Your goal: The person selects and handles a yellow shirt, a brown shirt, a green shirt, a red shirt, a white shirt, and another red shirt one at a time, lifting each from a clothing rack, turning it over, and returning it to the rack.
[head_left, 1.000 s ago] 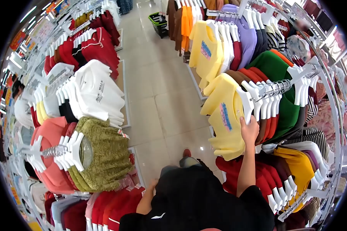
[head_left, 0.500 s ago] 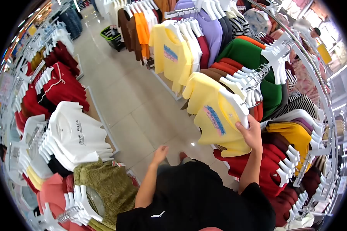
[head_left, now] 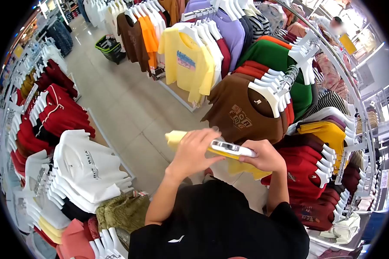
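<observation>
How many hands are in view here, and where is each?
2. The left hand grips the yellow shirt from above, at centre frame. The right hand holds the end of the white hanger beside it. Other people's hands may be hidden behind racks.

hanger [head_left: 232, 149] between left hand [head_left: 194, 152] and right hand [head_left: 266, 158] | garment rail [head_left: 289, 80] right | basket [head_left: 110, 46] ahead on floor [head_left: 129, 99]
</observation>
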A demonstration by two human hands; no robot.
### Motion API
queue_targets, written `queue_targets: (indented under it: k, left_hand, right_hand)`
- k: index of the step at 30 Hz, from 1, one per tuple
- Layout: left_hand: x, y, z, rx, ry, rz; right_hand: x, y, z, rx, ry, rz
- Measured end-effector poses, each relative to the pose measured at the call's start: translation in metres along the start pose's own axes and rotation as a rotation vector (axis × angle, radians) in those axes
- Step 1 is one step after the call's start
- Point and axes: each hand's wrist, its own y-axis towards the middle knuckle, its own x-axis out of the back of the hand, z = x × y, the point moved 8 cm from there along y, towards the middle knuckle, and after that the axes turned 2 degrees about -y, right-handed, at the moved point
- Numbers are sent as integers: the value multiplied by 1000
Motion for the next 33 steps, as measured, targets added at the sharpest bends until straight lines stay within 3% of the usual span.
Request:
queue_targets:
  k: [4, 8, 9, 11, 14, 15, 17, 19, 22, 24, 26, 33]
  left_hand:
    - [0, -22, 17, 85, -49, 11]
    - [17, -41, 25, 147, -150, 60]
    - [28, -41, 25, 136, -167, 60]
    - [52, -39, 27, 136, -177, 50]
    - [67, -50, 58, 489, -527, -36]
    - [92, -36, 59, 528, -435, -80]
    - [105, -30, 83, 664, -500, -199]
    - [120, -26, 111, 867, -332, -193]
    - [107, -48, 186, 860, -686, -349]
    - [99, -68, 222, 912, -764, -384]
    - [96, -85, 242, 943, -826, -411]
    - [110, -109, 271, 963, -866, -469]
  right_hand:
    - [-19, 5, 11, 30, 31, 155]
    - [-19, 1, 4, 32, 322, 323]
    - [-25, -5, -20, -62, 608, 404]
    - [-26, -1, -47, -49, 1002, 385]
    - [-59, 13, -75, -153, 1482, 169]
    - [-88, 20, -129, -122, 1200, -120]
    - [-122, 21, -172, -177, 986, -349]
    - [-162, 23, -172, -362, 1152, -257]
    - [-216, 24, -166, -645, 1388, -103]
    - [-210, 33, -143, -583, 1351, -116]
    - [-218, 35, -132, -576, 1731, -18]
    - [-232, 48, -136, -512, 1937, 55]
